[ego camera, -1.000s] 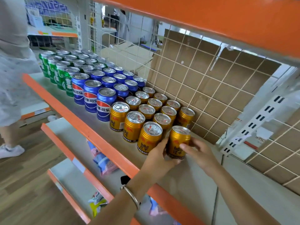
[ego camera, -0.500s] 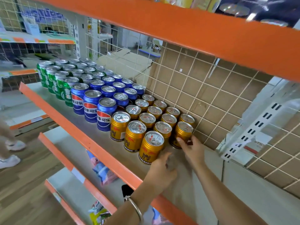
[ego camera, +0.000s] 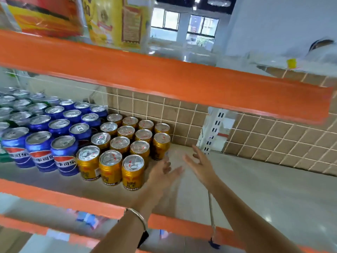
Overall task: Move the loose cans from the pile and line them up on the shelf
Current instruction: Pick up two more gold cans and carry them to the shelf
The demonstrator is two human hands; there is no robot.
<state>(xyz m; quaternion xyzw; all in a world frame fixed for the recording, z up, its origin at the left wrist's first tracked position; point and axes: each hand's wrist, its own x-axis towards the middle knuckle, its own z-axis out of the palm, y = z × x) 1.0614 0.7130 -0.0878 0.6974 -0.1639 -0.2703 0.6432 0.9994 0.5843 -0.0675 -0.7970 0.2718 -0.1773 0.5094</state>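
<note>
Gold cans (ego camera: 132, 171) stand in tidy rows on the grey shelf (ego camera: 264, 189), with blue cola cans (ego camera: 63, 154) to their left. The rightmost gold can (ego camera: 161, 145) stands in the second row from the back. My left hand (ego camera: 164, 172) hovers just right of the gold block, fingers straight, holding nothing. My right hand (ego camera: 199, 164) is beside it, fingers spread and empty, a short way from the rightmost can. Both hands are motion-blurred.
An orange shelf edge (ego camera: 164, 77) crosses overhead, with boxed goods (ego camera: 113, 21) on it. The lower orange lip (ego camera: 54, 198) runs along the front. A wire grid with brown cardboard (ego camera: 273, 136) backs the shelf. Bare shelf lies right of the cans.
My right hand has let go of the gold can it pushed back into the rows. Both hands have pulled away to the right, open. The view has tilted upward.
</note>
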